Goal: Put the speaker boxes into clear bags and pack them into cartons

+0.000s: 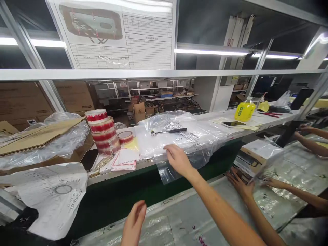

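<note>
My right hand [179,160] is over the front of the clear plastic bags [194,138] on the white bench. Its fingers are drawn together at the surface, and they seem to pinch the top bag. One bag corner hangs over the bench's front edge beneath this hand. Lower down, my left hand [133,222] hovers above the conveyor belt [164,230], with fingers loosely curved, apart from the thumb, and nothing in them. A hammer-like tool with a black handle [176,130] lies across the bags.
Left of the bags stand stacked rolls of red-and-white tape [104,131] and a single tape roll [125,137]. A yellow liquid jug [245,110] and a phone [233,124] are farther right. Other people's hands [242,186] are around a wrapped box [256,157] on the belt.
</note>
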`<state>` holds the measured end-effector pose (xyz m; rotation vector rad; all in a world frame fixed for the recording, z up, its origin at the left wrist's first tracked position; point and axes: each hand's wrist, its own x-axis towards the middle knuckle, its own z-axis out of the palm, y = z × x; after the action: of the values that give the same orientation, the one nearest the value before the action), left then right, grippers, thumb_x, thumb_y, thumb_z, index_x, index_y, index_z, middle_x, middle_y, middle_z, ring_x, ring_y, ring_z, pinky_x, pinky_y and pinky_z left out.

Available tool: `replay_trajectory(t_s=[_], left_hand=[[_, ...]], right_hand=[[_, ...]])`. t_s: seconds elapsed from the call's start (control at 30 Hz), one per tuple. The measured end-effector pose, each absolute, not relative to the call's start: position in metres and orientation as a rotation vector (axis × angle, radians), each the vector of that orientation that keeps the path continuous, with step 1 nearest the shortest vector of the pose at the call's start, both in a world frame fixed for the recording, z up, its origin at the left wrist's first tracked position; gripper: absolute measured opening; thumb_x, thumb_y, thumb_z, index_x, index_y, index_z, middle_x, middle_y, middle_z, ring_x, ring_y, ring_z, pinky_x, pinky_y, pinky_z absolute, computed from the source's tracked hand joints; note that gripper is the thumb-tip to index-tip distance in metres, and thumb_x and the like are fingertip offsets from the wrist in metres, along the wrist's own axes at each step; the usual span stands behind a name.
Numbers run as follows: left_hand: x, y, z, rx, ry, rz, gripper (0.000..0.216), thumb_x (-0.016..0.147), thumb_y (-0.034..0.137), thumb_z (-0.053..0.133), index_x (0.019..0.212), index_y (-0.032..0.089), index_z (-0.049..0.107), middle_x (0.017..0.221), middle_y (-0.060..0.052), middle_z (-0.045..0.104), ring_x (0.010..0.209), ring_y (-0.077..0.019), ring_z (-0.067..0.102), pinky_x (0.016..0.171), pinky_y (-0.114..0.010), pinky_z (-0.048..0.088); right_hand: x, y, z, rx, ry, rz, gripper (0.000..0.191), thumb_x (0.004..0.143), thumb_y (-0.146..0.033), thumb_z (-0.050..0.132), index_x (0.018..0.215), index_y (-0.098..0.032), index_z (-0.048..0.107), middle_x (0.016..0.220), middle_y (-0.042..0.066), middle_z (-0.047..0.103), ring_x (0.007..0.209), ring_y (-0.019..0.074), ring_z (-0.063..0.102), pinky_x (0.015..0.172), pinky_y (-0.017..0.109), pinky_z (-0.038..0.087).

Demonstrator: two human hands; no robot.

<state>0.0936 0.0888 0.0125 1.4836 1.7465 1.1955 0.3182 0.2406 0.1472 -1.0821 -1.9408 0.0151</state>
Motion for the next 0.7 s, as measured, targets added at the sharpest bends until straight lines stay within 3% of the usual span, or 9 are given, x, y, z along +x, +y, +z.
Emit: replay_trajectory(t_s=[0.17,0.27,0.33,0.43,0.53,0.7], left_hand=[[0.140,0.200,0.099,2.493,1.531,1.485,0.032,0.098,0.025,0.040,0.110,0.016,0.069,0.117,-0.015,0.071,0.111,-0.0272,0.067,0.099,-0.046,0.055],[0.160,0.256,0.146,2.748,1.564,1.113,0.034,0.099,0.024,0.038,0.108,0.013,0.070,0.120,-0.015,0.069,0.124,-0.0304,0.058,0.111,-0.051,0.043],[0.164,0.287,0.163,2.680,1.613,0.746,0.040,0.101,0.035,0.037,0.117,0.016,0.068,0.130,-0.015,0.065,0.135,-0.0374,0.047,0.116,-0.062,0.031],[0.160,0.318,0.169,2.491,1.615,0.412,0.051,0.100,0.048,0.034,0.140,0.024,0.055,0.153,-0.014,0.046,0.144,-0.0485,0.029,0.110,-0.077,0.020],[0.153,0.332,0.165,2.424,1.670,0.354,0.054,0.100,0.047,0.032,0.149,0.029,0.045,0.161,-0.013,0.032,0.147,-0.0494,0.019,0.112,-0.074,0.018],[0.143,0.345,0.166,2.387,1.905,0.308,0.054,0.099,0.046,0.031,0.146,0.028,0.049,0.153,-0.014,0.045,0.138,-0.0470,0.037,0.107,-0.063,0.031]], right_hand=[[0.310,0.350,0.180,-1.514,-2.189,-0.143,0.041,0.095,-0.007,0.036,0.128,-0.011,0.060,0.128,0.015,0.062,0.120,0.0235,0.058,0.103,0.033,0.044],[0.309,0.399,0.184,-1.581,-2.328,-0.166,0.045,0.094,-0.007,0.040,0.137,-0.007,0.053,0.131,0.021,0.060,0.119,0.0269,0.058,0.098,0.034,0.044],[0.311,0.422,0.183,-1.586,-2.466,-0.169,0.037,0.095,-0.011,0.045,0.130,-0.008,0.059,0.124,0.019,0.064,0.114,0.0261,0.060,0.095,0.032,0.044],[0.314,0.441,0.182,-1.557,-2.623,-0.192,0.024,0.096,-0.015,0.052,0.112,-0.010,0.069,0.113,0.015,0.068,0.108,0.0242,0.062,0.092,0.028,0.043],[0.318,0.449,0.185,-1.537,-2.633,-0.259,0.027,0.099,-0.015,0.045,0.115,-0.009,0.067,0.119,0.017,0.065,0.110,0.0241,0.061,0.091,0.028,0.042],[0.325,0.465,0.207,-1.504,-2.545,-0.308,0.036,0.105,-0.018,0.031,0.124,-0.008,0.059,0.119,0.017,0.065,0.110,0.0248,0.061,0.088,0.029,0.042]])
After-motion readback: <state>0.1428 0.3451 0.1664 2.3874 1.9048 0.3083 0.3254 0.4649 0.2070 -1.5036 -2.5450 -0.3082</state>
